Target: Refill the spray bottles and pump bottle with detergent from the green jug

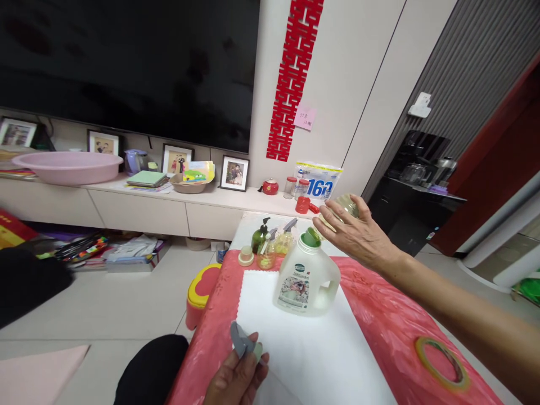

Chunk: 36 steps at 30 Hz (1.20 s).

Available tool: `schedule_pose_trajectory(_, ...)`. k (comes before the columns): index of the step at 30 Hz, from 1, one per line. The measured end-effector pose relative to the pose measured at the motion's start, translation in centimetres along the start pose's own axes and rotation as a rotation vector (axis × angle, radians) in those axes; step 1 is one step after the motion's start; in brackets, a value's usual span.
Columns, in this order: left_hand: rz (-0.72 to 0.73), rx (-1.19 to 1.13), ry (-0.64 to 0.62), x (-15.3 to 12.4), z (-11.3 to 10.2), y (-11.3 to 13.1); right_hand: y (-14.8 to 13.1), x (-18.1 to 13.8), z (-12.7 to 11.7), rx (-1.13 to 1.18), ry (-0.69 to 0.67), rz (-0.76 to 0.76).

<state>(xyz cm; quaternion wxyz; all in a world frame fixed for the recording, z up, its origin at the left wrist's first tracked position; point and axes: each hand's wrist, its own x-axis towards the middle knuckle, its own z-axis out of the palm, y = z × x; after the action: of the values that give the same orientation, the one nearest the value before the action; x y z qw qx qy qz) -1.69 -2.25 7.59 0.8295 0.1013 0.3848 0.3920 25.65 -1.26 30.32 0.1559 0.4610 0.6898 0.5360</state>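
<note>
My left hand (241, 374) is closed on a grey spray trigger head (241, 340) with a pale collar, low over the white mat (312, 349). A large translucent detergent jug (301, 284) stands upright on that mat, uncapped, with a green piece (311, 237) in its mouth. Above and right of the mouth, my right hand (348, 228) is wrapped round a clear bottle (348, 205), tilted toward the jug. My fingers cover much of this bottle, and I cannot tell whether liquid runs from it.
Behind the jug stand a green pump bottle (260, 236), small spray bottles (284, 241) and a pale cap (246, 256). A tape roll (442, 363) lies on the red table cover (371, 298) at right. A yellow-and-red stool (202, 289) stands left of the table.
</note>
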Motion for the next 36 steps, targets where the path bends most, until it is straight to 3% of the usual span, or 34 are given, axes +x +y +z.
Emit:
schedule_pose_trajectory(3,0.020,0.003,-0.012,-0.6,0.4,0.6,0.1,-0.6,-0.2,0.052,-0.028,0.073)
schedule_pose_trajectory(8,0.144,-0.054,-0.007,-1.3,1.5,3.1,0.2,-4.0,-1.8,0.270,-0.117,0.503)
schedule_pose_trajectory(10,0.221,-0.103,0.023,-1.2,1.9,4.5,-1.4,-5.9,-2.5,0.497,-0.117,0.574)
schedule_pose_trajectory(13,0.307,-0.158,0.075,-0.9,2.5,6.3,-6.5,-8.5,-3.4,0.879,-0.164,0.487)
schedule_pose_trajectory(16,0.389,-0.195,0.084,-0.8,3.1,7.1,-12.6,-10.0,-3.9,0.974,-0.275,0.454)
schedule_pose_trajectory(19,0.409,-0.203,0.050,-0.8,3.5,7.2,-16.6,-10.0,-3.8,1.050,-0.319,0.493)
schedule_pose_trajectory(26,0.407,-0.095,-0.067,-0.5,3.4,5.7,-18.7,-8.3,-3.8,1.209,-0.334,0.527)
schedule_pose_trajectory(36,0.348,0.148,-0.269,-0.8,3.5,2.5,-21.4,-5.2,-5.2,1.517,-0.159,0.605)
